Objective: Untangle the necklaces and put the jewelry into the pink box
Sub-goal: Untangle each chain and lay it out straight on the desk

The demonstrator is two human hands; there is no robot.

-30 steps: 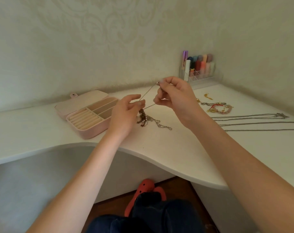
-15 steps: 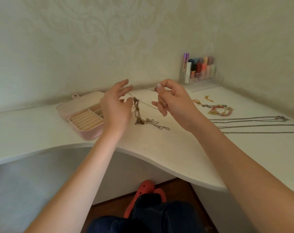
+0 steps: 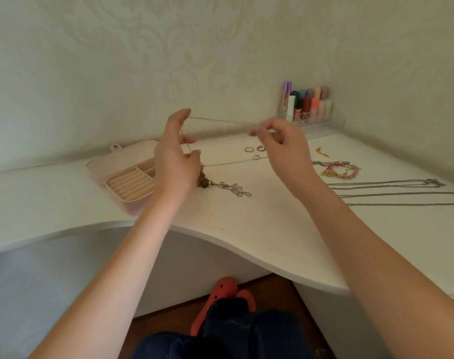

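Note:
A thin chain (image 3: 220,121) is stretched in the air between my two hands above the white desk. My left hand (image 3: 175,161) has the chain looped over its raised fingers and pinches it lower down, just above a tangled clump of necklaces (image 3: 205,181) lying on the desk. My right hand (image 3: 283,149) pinches the chain's other end. A silver chain (image 3: 233,189) trails right from the clump. The open pink box (image 3: 128,181) lies left of my left hand, partly hidden by it.
Three rings (image 3: 254,151) lie behind my hands. Bracelets (image 3: 340,169) and a gold earring (image 3: 321,151) lie to the right, with long silver necklaces (image 3: 391,193) laid out straight beyond them. A clear organizer with cosmetics (image 3: 309,107) stands in the corner.
My hands have moved apart and upward, drawing the thin chain out taut between them. The rings behind my right hand have come into view.

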